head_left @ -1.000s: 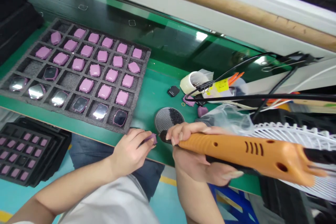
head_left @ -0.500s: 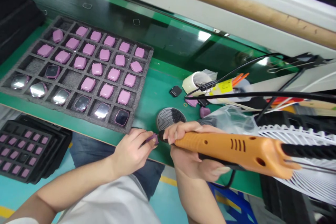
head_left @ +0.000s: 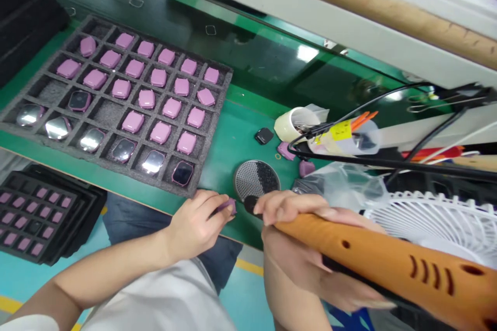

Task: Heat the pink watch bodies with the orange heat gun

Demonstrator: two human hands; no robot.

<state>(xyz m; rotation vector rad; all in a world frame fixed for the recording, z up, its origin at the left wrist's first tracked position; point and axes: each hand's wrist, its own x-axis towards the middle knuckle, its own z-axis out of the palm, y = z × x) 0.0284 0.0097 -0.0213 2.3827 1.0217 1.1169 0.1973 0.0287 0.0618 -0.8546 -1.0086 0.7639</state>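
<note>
My left hand pinches a small pink watch case at the front edge of the green bench. My right hand is wrapped round an orange electric screwdriver, whose black tip sits just right of the case. Behind the tip lies a round perforated screw dish. A grey foam tray at the left holds several pink watch cases, some face up with shiny screens.
A tape roll, a small black part, loose pink parts, black cables and a clear plastic bag lie to the right. A white fan stands at the far right. Stacked black trays sit below the bench.
The screwdriver body has swung lower and to the right in view, and its tip has shifted slightly right, away from the case. My left hand stays put on the case.
</note>
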